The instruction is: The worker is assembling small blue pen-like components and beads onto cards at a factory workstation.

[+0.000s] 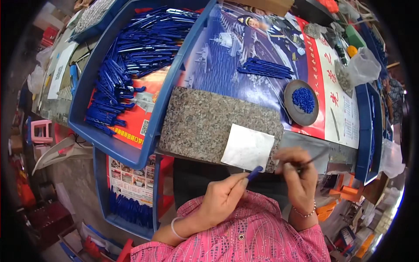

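Note:
My left hand (pixel 224 198) is closed round a slim blue plastic piece (pixel 255 173), whose rounded end sticks out past the thumb. Just right of it, my right hand (pixel 299 174) pinches a thin dark stick-like tool (pixel 317 156), smeared by motion, so its kind does not show. Beyond both hands, a white sheet (pixel 248 146) lies on a speckled granite slab (pixel 200 126). A round dish (pixel 290 112) of small blue pellets (pixel 303 100) stands past the slab's right end. Further back lies a small bunch of slim blue pieces (pixel 266 68).
At the left, a large blue tray (pixel 150 144) holds many slim blue pieces with hooked ends (pixel 109 91). A lower blue tray (pixel 101 187) holds more. At the right stand another blue bin (pixel 363 144) and a clear plastic bag (pixel 365 65). A printed poster (pixel 209 74) covers the table.

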Tool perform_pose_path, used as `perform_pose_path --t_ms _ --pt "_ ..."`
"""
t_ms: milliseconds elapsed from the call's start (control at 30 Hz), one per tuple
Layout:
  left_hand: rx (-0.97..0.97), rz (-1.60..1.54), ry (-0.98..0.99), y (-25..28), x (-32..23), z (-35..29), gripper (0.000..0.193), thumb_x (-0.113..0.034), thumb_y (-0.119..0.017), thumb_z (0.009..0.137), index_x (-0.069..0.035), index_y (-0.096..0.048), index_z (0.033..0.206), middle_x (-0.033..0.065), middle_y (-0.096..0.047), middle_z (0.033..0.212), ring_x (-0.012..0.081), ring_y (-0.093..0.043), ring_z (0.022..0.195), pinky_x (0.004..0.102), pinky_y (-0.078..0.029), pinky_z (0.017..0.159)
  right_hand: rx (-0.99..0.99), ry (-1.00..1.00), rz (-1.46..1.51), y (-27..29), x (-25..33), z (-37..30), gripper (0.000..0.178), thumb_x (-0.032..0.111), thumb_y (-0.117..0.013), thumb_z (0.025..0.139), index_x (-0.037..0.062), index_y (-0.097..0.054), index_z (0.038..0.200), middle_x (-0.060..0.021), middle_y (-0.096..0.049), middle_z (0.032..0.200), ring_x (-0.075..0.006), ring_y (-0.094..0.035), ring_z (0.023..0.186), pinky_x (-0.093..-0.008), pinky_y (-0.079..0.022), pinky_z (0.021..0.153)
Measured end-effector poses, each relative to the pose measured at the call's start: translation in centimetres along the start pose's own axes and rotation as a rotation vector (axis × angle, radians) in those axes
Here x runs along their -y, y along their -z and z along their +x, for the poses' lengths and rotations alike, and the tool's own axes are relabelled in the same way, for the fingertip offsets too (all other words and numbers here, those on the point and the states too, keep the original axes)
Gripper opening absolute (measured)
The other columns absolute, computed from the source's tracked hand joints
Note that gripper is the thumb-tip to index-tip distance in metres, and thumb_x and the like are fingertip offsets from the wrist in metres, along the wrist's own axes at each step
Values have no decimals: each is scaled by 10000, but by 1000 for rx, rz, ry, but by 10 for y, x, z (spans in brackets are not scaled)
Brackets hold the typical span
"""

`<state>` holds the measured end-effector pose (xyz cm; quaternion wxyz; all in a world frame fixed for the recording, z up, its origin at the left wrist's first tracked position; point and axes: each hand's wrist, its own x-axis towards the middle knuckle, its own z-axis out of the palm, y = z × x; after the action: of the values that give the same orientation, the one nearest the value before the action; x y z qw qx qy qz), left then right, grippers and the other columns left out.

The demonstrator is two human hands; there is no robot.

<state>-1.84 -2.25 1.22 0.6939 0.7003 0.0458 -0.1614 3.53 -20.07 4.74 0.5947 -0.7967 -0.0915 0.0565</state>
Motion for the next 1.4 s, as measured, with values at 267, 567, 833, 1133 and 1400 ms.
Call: perform_pose_path --t_ms 267,567,833,1133,1400 --pt "16 260 -225 -13 -18 1 251 -42 -511 871 42 -552 1104 96 -638 762 109 -604 632 227 -473 578 140 -455 439 4 -10 -11 167 78 -537 840 -38 -562 958 -56 -578 722 -64 -518 540 -176 -415 486" --pt "269 -330 349 -14 -29 5 245 -48 -484 895 27 -438 1123 76 -612 744 90 -570 600 198 -453 538 149 -629 629 12 -19 -12 132 88 -553 845 -33 -561 898 -49 -564 688 -69 -506 500 -180 -406 460" --pt "287 -462 443 -19 -33 8 150 -39 -453 896 11 -444 1037 81 -597 731 99 -557 570 196 -451 525 216 -626 701 15 -30 -17 137 114 -549 873 -13 -558 923 -25 -549 673 -49 -490 515 -176 -385 460" --pt "316 -425 458 -22 -32 9 136 -85 -449 916 -9 -451 1029 61 -585 707 76 -531 550 177 -426 503 229 -601 789 15 -34 -19 142 132 -553 878 -6 -548 913 -19 -540 668 -50 -483 512 -179 -381 464" --pt "362 -1024 782 -23 -28 16 175 -177 -414 942 -22 -481 986 36 -478 566 81 -392 389 188 -322 383 251 -603 812 16 -34 -22 199 202 -589 876 10 -538 873 -17 -547 664 -42 -484 517 -169 -370 446"
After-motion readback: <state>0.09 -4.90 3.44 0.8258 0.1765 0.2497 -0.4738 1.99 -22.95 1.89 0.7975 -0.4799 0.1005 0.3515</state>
